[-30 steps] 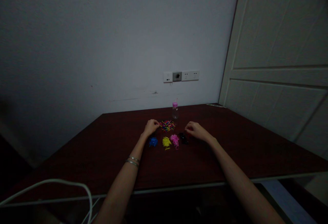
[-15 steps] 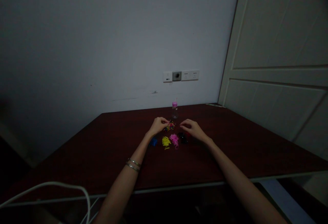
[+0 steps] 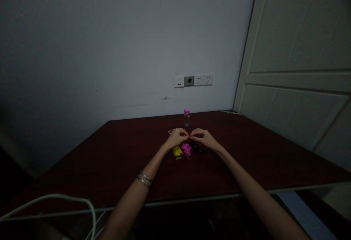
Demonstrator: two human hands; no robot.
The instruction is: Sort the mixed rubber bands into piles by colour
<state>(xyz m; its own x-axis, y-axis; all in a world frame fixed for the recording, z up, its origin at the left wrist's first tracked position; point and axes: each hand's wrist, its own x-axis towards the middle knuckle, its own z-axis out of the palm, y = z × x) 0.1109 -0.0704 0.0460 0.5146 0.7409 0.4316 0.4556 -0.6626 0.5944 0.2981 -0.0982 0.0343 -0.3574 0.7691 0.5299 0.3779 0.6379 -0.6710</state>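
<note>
My left hand (image 3: 177, 137) and my right hand (image 3: 204, 138) meet fingertip to fingertip above the table, each closed in a pinch. Whatever lies between the fingertips is too small to make out. Just below them sit a yellow pile (image 3: 177, 151) and a pink pile (image 3: 186, 150) of thin strands that look like small rubber bands. A black pile (image 3: 195, 147) is partly under my right hand, with a bit of red beside it. Behind my left hand, a mixed-colour pile (image 3: 169, 132) is mostly covered.
A clear bottle with a pink cap (image 3: 187, 117) stands behind my hands. The dark red table (image 3: 109, 159) reaches the wall, which carries sockets (image 3: 203, 80). A white cable (image 3: 65, 197) loops at the front left. A pale panelled door or cabinet (image 3: 296, 104) rises at right.
My left hand has moved right, away from the mixed pile, and its fingertips now meet those of my right hand. The blue pile is now hidden by my left wrist.
</note>
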